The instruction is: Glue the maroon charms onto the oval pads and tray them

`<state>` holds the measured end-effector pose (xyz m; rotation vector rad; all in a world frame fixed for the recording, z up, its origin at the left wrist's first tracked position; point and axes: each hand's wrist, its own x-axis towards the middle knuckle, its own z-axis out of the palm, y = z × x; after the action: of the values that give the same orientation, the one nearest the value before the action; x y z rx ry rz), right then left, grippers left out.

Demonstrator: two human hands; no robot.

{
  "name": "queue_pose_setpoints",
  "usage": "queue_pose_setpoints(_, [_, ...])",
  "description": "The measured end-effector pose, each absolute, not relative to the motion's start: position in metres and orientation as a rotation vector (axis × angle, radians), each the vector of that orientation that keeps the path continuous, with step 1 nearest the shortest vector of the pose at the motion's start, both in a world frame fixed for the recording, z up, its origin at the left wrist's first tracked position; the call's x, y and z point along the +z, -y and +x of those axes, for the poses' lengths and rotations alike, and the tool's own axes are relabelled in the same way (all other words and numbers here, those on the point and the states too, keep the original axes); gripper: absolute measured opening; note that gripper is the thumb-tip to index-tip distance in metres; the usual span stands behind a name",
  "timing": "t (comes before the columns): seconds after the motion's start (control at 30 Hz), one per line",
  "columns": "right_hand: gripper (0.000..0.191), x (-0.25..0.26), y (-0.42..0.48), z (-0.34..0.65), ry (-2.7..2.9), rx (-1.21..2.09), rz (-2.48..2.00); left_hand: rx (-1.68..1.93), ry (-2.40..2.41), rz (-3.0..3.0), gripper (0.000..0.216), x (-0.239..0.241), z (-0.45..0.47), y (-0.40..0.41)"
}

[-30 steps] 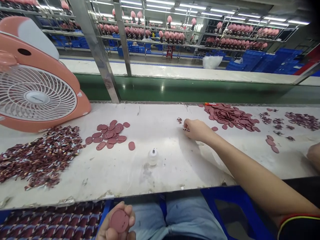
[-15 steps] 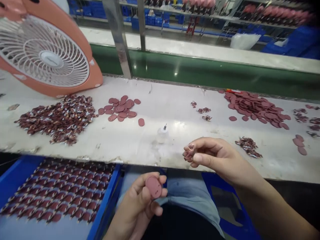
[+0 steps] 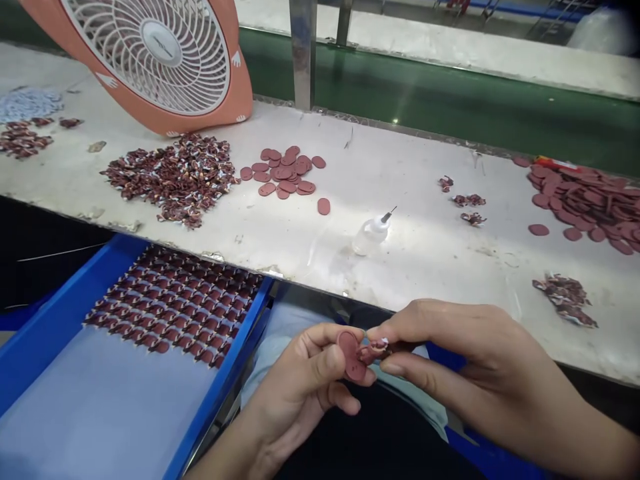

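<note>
Between its thumb and fingers, my left hand [image 3: 315,377] grips a flat reddish-brown oval disc [image 3: 352,357] with small holes, over my lap. My right hand [image 3: 445,353] pinches a small brown-and-white figurine piece [image 3: 375,350] at the disc's right side; the two appear to touch, though fingers partly hide the contact. A translucent needle-tip bottle [image 3: 373,235] leans on the table beyond my hands. Similar discs [image 3: 287,172] lie in a group left of it, beside a large heap of small brown-and-white pieces [image 3: 175,173].
An orange fan [image 3: 165,53] stands at the back left. Below the table edge, a blue tray [image 3: 190,433] holds rows of assembled pieces [image 3: 175,300]. More discs [image 3: 585,200] are heaped at right, near small clusters of pieces [image 3: 565,299]. A metal post [image 3: 303,60] rises behind.
My right hand has brought the figurine piece down and left to the disc in my left hand. The left hand has turned the disc. The camera view has shifted downward and left.
</note>
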<state>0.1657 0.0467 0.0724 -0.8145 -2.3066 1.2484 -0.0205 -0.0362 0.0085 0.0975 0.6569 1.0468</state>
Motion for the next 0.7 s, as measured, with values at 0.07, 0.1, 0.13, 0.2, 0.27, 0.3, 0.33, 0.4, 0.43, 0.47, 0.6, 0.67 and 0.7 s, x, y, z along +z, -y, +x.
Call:
queue_pose_setpoints(0.07, [0.026, 0.072, -0.047, 0.165, 2.31, 1.266, -0.804, 1.047, -0.65, 0.099, 0.027, 0.009, -0.021, 0.037])
queue_pose_setpoints(0.1, [0.026, 0.071, -0.047, 0.165, 2.309, 1.273, -0.804, 1.049, -0.648, 0.1, 0.026, 0.009, -0.021, 0.037])
queue_pose_setpoints(0.13, [0.026, 0.071, -0.047, 0.164, 2.31, 1.276, -0.806, 1.051, -0.646, 0.1, 0.026, 0.009, -0.021, 0.036])
queue_pose_setpoints(0.2, [0.024, 0.071, -0.046, 0.163, 2.318, 1.27, -0.799, 1.05, -0.645, 0.097, 0.025, 0.008, -0.021, 0.036])
queue_pose_setpoints(0.27, [0.023, 0.072, -0.046, 0.162, 2.331, 1.258, -0.784, 1.043, -0.644, 0.091, 0.025, 0.007, -0.021, 0.035])
queue_pose_setpoints(0.3, [0.022, 0.073, -0.046, 0.161, 2.337, 1.254, -0.782, 1.039, -0.646, 0.088, 0.025, 0.006, -0.022, 0.034])
queue_pose_setpoints(0.33, [0.023, 0.073, -0.046, 0.161, 2.339, 1.251, -0.776, 1.035, -0.646, 0.085, 0.025, 0.005, -0.022, 0.034])
queue_pose_setpoints(0.4, [0.023, 0.074, -0.046, 0.16, 2.341, 1.249, -0.768, 1.032, -0.655, 0.081, 0.026, 0.005, -0.022, 0.034])
queue_pose_setpoints(0.43, [0.023, 0.075, -0.046, 0.16, 2.347, 1.243, -0.763, 1.03, -0.661, 0.08, 0.026, 0.005, -0.021, 0.035])
queue_pose_setpoints(0.47, [0.022, 0.075, -0.047, 0.16, 2.359, 1.236, -0.755, 1.026, -0.669, 0.079, 0.026, 0.005, -0.021, 0.035])
queue_pose_setpoints(0.6, [0.02, 0.076, -0.047, 0.158, 2.369, 1.216, -0.755, 1.02, -0.689, 0.075, 0.028, 0.004, -0.021, 0.036])
queue_pose_setpoints(0.67, [0.022, 0.075, -0.047, 0.156, 2.356, 1.233, -0.758, 1.02, -0.701, 0.059, 0.028, 0.003, -0.021, 0.036])
queue_pose_setpoints(0.7, [0.023, 0.075, -0.048, 0.155, 2.357, 1.241, -0.758, 1.018, -0.709, 0.048, 0.028, 0.003, -0.021, 0.035])
